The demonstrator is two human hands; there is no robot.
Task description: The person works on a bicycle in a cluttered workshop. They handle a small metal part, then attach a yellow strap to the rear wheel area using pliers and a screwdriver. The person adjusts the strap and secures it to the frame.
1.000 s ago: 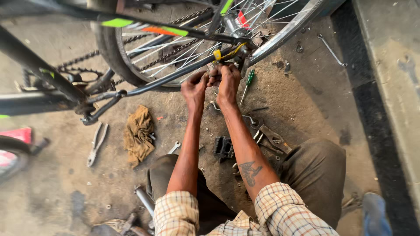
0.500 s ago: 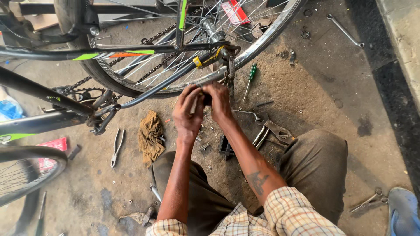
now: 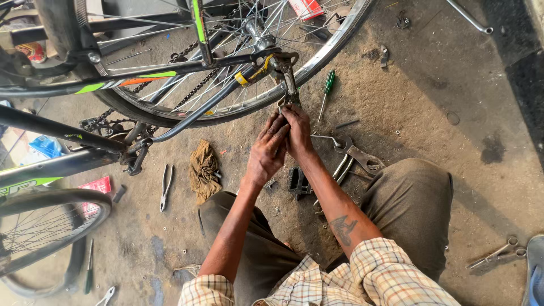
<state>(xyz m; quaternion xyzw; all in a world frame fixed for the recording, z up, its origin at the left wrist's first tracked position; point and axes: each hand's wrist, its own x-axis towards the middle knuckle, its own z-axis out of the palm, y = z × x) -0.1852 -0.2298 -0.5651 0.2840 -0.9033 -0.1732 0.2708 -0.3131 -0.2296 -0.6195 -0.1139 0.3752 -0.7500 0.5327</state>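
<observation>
Dusty concrete floor [image 3: 453, 113] lay below; both hands, left hand [image 3: 266, 150] and right hand [image 3: 297, 133], pinched the stiff, probably greasy kickstand [image 3: 289, 85] at its lower tip (best hold there).

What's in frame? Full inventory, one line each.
bicycle: 1, black with green marks, top left
rear wheel: 1, silver rim, top centre
kickstand: 1, metal, below the axle, at the fingertips
screwdriver: 1, green handle, right of the kickstand
rag: 1, brown, on the floor left of the hands
pliers: 1, metal, left of the rag
spanners: several, metal, by the right knee
pedal: 1, black, between the knees
left hand: 1, beside the right, at the kickstand's foot
right hand: 1, at the kickstand's foot
</observation>
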